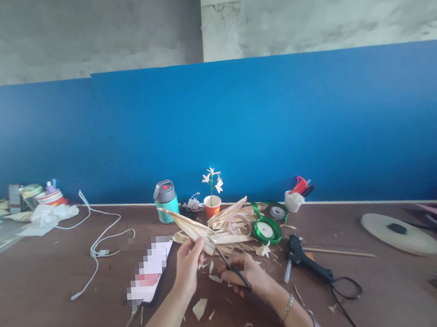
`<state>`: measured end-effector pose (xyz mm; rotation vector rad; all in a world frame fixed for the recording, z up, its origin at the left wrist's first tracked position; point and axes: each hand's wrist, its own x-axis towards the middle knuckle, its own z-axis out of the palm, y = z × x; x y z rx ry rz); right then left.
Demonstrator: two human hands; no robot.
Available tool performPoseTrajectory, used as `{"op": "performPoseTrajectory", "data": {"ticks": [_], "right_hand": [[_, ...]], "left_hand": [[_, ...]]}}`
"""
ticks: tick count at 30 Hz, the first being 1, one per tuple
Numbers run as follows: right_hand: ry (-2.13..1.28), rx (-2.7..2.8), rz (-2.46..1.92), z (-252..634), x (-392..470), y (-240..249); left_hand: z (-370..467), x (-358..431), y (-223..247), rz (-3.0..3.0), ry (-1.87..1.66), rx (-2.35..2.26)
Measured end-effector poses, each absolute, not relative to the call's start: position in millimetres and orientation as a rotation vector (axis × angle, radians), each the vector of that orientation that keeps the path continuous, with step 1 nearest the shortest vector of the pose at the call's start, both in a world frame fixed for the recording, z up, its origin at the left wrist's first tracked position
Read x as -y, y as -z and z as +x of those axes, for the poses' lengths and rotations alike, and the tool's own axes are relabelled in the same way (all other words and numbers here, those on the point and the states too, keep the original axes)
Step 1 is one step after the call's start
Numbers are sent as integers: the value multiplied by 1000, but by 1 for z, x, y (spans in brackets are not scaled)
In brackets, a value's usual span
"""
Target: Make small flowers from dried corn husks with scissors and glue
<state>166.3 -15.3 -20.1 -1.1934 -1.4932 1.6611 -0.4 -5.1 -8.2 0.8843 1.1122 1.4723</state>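
My left hand pinches a long, pale dried corn husk that points up to the left. In my right hand is a pair of dark scissors, whose blades reach the husk's edge close to my left fingertips. Whether the blades are parted is too small to make out. Behind both hands lies a pile of dried husks. A small cream husk flower rests to the right of the scissors. Cut scraps are scattered on the brown table around my wrists.
Beyond the pile stand a paper cup with a flower stem and a teal flask. A phone lies left. Rightward are green ribbon, a corded glue gun, a stick and a pale lid.
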Motion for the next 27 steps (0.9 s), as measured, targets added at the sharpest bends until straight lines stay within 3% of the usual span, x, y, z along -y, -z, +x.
{"op": "performPoseTrajectory", "data": {"ticks": [27], "right_hand": [[-1616,1534,-1187,166,16,22]], "left_hand": [[-1,6,8,895,-1455,-1121]]}}
